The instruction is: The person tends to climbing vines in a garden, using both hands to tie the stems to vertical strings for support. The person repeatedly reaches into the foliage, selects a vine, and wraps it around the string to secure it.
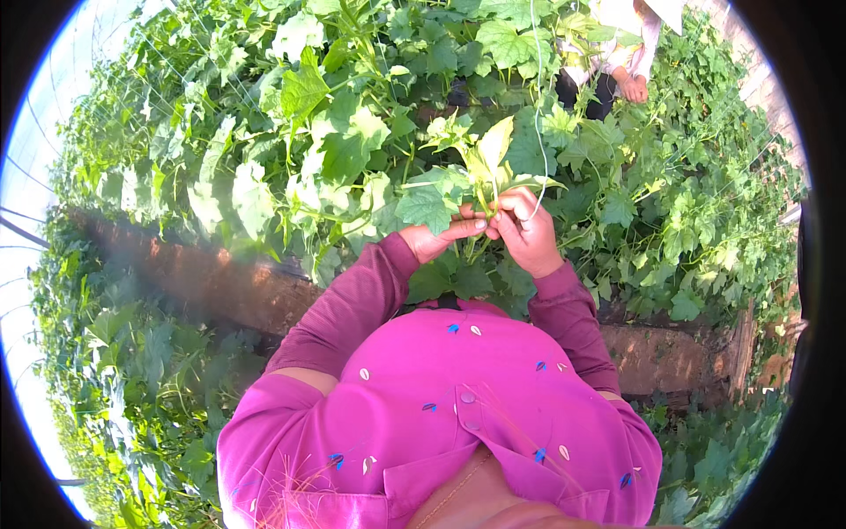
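A leafy vine shoot (492, 155) of a gourd-type climbing plant stands up between my hands, with pale young leaves at its top. My left hand (437, 237) pinches its stem from the left, thumb and fingertips together. From the right, my right hand (529, 231) closes on the same stem, its thumb touching or nearly touching the left fingertips. A white string (540, 125) hangs from above and runs down to my right hand, where its lower end is lost among the fingers. A broad green leaf (431, 202) partly covers my left fingers.
Dense vines (225, 152) with thin support strings surround me. A bare soil path (218, 284) runs across behind the row, with more foliage (152, 370) at lower left. Another person's hand (633, 88) is among the plants at upper right. A wooden post (743, 350) stands at right.
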Motion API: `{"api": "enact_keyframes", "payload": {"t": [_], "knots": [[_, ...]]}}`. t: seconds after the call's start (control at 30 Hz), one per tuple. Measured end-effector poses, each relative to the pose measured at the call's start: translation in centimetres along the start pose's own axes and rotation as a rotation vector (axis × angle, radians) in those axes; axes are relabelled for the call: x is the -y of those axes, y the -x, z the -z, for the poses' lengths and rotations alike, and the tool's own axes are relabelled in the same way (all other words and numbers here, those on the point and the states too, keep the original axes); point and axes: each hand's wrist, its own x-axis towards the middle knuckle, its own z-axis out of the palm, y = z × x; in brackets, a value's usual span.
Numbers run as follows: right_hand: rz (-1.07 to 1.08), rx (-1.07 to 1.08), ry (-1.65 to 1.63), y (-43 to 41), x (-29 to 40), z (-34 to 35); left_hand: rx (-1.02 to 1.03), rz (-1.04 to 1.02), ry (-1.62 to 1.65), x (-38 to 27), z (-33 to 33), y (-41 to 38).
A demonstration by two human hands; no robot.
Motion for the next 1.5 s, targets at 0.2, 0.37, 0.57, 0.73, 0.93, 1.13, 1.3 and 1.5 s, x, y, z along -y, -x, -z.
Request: {"api": "enact_keyframes", "payload": {"t": [0.2,0.37,0.57,0.73,0.93,1.13,1.3,1.5], "knots": [[-0.010,-0.326,0.194,0.3,-1.1,0.4,-0.031,0.037,-0.227,-2.3,-1.3,-0.8],[-0.259,-0.579,-0.518,-1.3,0.7,4.9,-0.163,-0.047,-0.058,-0.3,-1.6,-1.6],[-0.380,-0.156,-0.236,0.0,0.7,2.6,-0.309,-0.109,-0.175,2.2,-2.7,-3.3],[-0.341,-0.264,0.140,-1.2,1.6,2.2,-0.377,-0.487,-1.023,3.8,-2.3,-2.9],[-0.376,-0.290,-0.210,-0.6,0.9,1.2,-0.336,-0.492,-0.877,9.2,-0.3,-0.8],[-0.446,-0.301,-0.135,0.1,-0.4,1.1,-0.270,-0.386,-0.565,11.4,0.3,-2.2],[-0.554,-0.222,-0.267,1.2,-1.6,1.0,-0.235,-0.338,-0.424,12.5,0.4,-1.2],[-0.586,-0.420,-0.469,4.1,-3.6,2.7,-0.327,-0.246,-0.158,11.8,1.4,-2.5]]}}
